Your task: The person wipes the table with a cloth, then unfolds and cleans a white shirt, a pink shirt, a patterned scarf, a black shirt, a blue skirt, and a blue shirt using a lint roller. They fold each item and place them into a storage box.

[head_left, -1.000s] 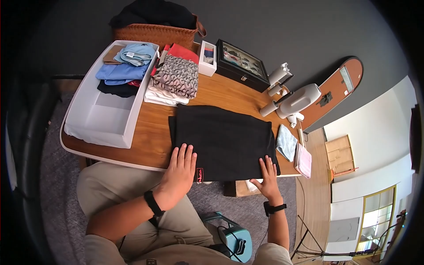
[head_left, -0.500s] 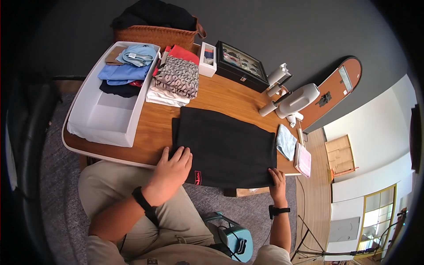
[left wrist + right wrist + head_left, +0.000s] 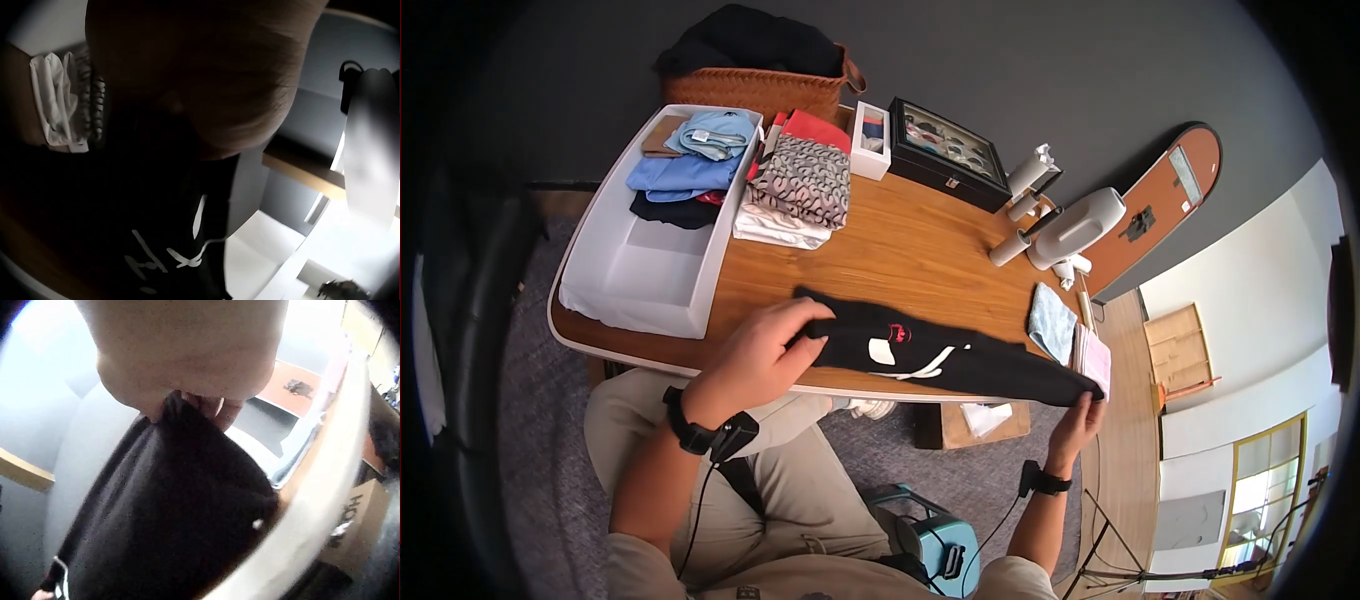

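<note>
A black garment (image 3: 960, 365) with a small red mark, a white patch and white strokes on it is held up along the table's near edge. My left hand (image 3: 755, 355) pinches its left end between thumb and fingers. At the far end, my right hand (image 3: 1077, 432) grips the other corner. In the right wrist view the fabric (image 3: 175, 506) hangs in creases from the fingers of the right hand (image 3: 187, 362). White script-like marks show on the cloth (image 3: 125, 206) in the left wrist view, below the left hand (image 3: 200, 75), whose fingertips are hidden there.
A white box (image 3: 585, 270) of folded clothes stands at left, beside a stack of folded clothes (image 3: 800, 185). Behind are a woven basket (image 3: 745, 88) and a black display case (image 3: 948, 150). Light blue cloth (image 3: 1050, 322) and pink cloth (image 3: 1093, 358) lie at the right edge.
Both hands rested on the garment laid flat; now they hold it by its ends. It is lifted and folded into a narrow strip, with its white marks showing. The right hand moved outward.
</note>
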`<action>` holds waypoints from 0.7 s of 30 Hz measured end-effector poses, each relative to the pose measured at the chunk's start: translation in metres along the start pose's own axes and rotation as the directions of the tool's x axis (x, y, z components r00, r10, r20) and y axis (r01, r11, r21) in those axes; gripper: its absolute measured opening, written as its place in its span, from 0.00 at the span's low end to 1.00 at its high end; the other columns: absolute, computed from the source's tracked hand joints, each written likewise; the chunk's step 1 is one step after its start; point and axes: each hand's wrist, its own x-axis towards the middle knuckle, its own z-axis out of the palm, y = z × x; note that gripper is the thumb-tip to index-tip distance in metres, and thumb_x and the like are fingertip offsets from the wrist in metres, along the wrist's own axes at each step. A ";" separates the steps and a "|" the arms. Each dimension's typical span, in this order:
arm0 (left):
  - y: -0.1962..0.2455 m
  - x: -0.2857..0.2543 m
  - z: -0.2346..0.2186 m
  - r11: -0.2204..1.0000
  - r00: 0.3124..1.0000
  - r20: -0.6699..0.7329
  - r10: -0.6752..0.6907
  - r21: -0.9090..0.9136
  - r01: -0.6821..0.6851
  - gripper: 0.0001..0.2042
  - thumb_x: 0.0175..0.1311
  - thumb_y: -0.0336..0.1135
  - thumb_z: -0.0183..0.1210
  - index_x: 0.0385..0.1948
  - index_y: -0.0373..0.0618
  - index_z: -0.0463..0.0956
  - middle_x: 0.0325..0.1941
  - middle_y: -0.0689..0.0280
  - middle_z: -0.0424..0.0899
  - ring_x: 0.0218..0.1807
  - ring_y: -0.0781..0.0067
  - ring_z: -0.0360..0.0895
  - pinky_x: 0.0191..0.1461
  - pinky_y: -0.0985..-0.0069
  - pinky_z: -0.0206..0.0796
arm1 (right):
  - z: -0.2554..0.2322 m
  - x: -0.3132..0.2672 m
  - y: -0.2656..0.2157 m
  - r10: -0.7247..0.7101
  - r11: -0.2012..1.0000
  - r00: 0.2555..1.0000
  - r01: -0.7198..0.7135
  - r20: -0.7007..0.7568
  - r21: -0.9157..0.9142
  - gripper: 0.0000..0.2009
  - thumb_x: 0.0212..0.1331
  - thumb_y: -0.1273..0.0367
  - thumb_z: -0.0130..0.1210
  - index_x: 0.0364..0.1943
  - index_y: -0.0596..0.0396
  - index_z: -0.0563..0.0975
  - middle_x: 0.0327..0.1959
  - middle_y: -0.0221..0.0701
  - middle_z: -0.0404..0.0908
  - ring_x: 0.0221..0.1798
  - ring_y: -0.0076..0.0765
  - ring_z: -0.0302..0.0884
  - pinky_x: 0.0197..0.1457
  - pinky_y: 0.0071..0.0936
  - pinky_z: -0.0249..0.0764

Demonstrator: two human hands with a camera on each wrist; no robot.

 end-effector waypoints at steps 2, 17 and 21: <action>0.008 -0.002 0.004 0.991 0.992 -0.110 -0.068 -0.119 0.055 0.09 0.76 0.28 0.61 0.52 0.35 0.80 0.37 0.62 0.84 0.37 0.69 0.80 0.44 0.70 0.73 | 0.000 0.016 -0.015 -0.113 0.989 0.993 0.109 -0.039 -0.099 0.14 0.85 0.67 0.52 0.63 0.63 0.77 0.58 0.30 0.82 0.58 0.25 0.76 0.67 0.26 0.71; -0.017 0.024 0.018 0.783 0.985 -0.107 -0.133 0.598 0.170 0.33 0.68 0.32 0.70 0.73 0.30 0.67 0.73 0.42 0.71 0.73 0.35 0.69 0.76 0.51 0.65 | 0.102 0.104 0.061 0.134 0.608 0.829 0.364 0.543 -0.706 0.26 0.77 0.57 0.64 0.64 0.68 0.76 0.53 0.54 0.86 0.52 0.52 0.88 0.55 0.43 0.83; -0.028 -0.012 0.038 0.765 0.972 0.213 -0.094 0.641 -0.066 0.34 0.67 0.46 0.71 0.69 0.34 0.73 0.79 0.45 0.70 0.83 0.41 0.61 0.83 0.45 0.57 | 0.112 0.044 0.012 0.292 0.718 0.793 0.187 0.534 -0.670 0.27 0.74 0.58 0.65 0.65 0.68 0.75 0.59 0.56 0.83 0.64 0.61 0.82 0.67 0.48 0.78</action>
